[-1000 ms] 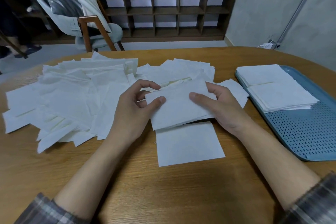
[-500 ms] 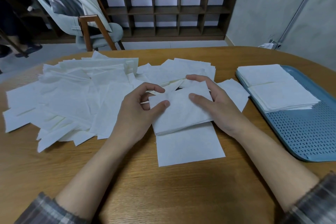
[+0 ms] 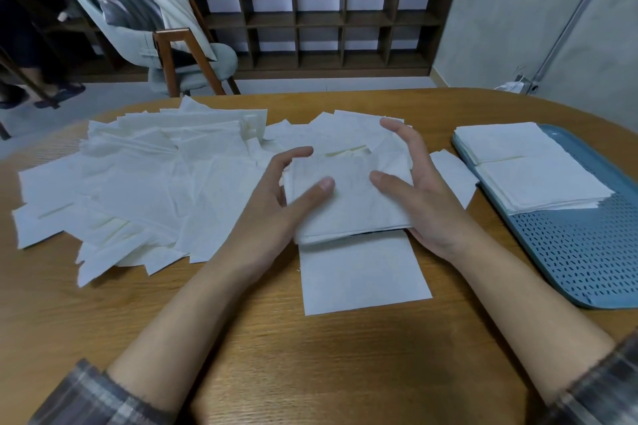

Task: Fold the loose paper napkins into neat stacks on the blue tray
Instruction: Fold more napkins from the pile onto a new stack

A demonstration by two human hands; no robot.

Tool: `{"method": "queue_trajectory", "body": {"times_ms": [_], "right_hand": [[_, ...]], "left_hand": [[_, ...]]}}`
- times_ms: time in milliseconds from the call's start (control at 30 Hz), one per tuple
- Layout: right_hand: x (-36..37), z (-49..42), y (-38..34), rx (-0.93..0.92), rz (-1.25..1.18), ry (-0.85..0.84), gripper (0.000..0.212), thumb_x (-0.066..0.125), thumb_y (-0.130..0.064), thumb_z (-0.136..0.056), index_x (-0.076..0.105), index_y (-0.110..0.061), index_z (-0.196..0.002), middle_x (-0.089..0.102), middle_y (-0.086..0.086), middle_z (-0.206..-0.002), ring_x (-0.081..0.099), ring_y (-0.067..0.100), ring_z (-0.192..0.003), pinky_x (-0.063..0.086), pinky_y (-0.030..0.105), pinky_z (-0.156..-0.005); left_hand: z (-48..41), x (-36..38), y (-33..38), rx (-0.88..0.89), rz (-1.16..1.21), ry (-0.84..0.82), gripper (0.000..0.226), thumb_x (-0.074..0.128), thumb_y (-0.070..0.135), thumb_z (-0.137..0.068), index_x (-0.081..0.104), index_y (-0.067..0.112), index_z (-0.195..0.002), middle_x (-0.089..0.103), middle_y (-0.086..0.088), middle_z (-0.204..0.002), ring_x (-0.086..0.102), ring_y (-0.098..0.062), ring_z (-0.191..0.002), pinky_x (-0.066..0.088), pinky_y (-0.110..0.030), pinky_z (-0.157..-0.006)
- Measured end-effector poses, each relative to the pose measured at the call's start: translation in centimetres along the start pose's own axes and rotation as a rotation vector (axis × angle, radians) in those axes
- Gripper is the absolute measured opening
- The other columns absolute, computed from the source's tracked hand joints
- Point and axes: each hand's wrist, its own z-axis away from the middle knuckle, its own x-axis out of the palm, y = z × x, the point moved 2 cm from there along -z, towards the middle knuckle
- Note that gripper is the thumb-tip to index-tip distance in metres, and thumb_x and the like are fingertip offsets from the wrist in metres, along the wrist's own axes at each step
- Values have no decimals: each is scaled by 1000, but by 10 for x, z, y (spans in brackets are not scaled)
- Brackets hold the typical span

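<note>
Here the folded napkin [image 3: 348, 197] sits between both hands near the middle of the table [image 3: 310, 355], its near edge raised just above a flat napkin [image 3: 362, 276] lying square below it. The left hand [image 3: 276, 203] holds its left side, thumb on top and fingers curled round the far corner. The right hand [image 3: 424, 197] holds its right side, thumb on top and fingers only loosely bent along the edge. A wide pile of loose napkins [image 3: 145, 183] spreads toward the table's left edge and behind the hands. At the right edge lies the blue tray [image 3: 569, 259], carrying two neat stacks [image 3: 528, 169] at its far end, well apart from the hands.
</note>
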Motion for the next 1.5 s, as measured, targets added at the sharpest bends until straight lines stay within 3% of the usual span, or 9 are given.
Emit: {"method": "queue_trajectory", "body": {"times_ms": [100,167,233,300,467,567,667,1033,1500], "right_hand": [[-2,-1,0,30,-17,-51,56,68,-14,-101,50,-49,-141,69,-18,-129,68,10,-120,59,37,-99],[-3,0,-5,49,-64,-138,40,71,-16,-98,66,-36,-132,72,-22,-123,68,6,-119,57,28,-93],[-6,0,-5,19,26,-179,25,74,-18,-95,79,-28,-117,73,-12,-128,64,11,-127,51,31,-102],[-10,1,-1,-30,191,-126,24,74,-12,-96,80,-23,-117,75,-10,-127,63,5,-129,45,25,-110],[-21,-4,0,-138,376,150,31,72,-4,-96,79,-25,-118,74,-24,-122,59,-11,-123,41,5,-102],[-26,-6,4,-158,382,204,32,73,-4,-95,79,-25,-118,75,-21,-123,60,-7,-125,40,6,-102],[-24,-5,4,-164,376,210,32,73,-4,-95,79,-24,-118,75,-21,-122,60,-9,-124,40,3,-100],[-20,-5,6,-168,383,152,32,72,-3,-95,78,-24,-119,75,-21,-122,59,-8,-125,39,6,-104],[-19,-6,7,-143,405,140,31,71,-4,-96,78,-24,-119,75,-22,-121,59,-10,-124,38,3,-102]], "left_hand": [[1,-1,-1,81,-156,97,57,79,30,-94,50,50,-139,72,15,-119,72,-6,-104,62,-26,-82],[-1,-4,-3,123,-232,133,58,79,30,-95,49,52,-140,65,27,-122,68,1,-103,59,-21,-80],[-1,-5,-2,158,-262,106,60,78,31,-95,48,50,-142,59,31,-128,65,3,-104,54,-16,-77],[0,-1,-3,191,-281,67,64,79,31,-94,44,49,-145,58,29,-133,64,2,-112,54,-16,-81],[1,-1,-11,330,-611,110,58,87,37,-85,51,42,-130,54,19,-130,56,-6,-117,44,-12,-90],[1,5,-14,300,-667,-120,29,87,39,-85,71,37,-110,67,15,-101,63,-11,-101,47,-20,-83],[3,9,-20,271,-755,-251,20,83,45,-88,79,35,-105,67,16,-97,64,-5,-99,44,-16,-80],[7,8,-12,261,-695,-251,6,84,30,-90,79,32,-88,73,16,-88,67,-8,-92,46,-12,-76],[6,8,-12,339,-715,-251,4,79,23,-94,81,25,-96,72,14,-93,68,-9,-96,47,-14,-82]]}}
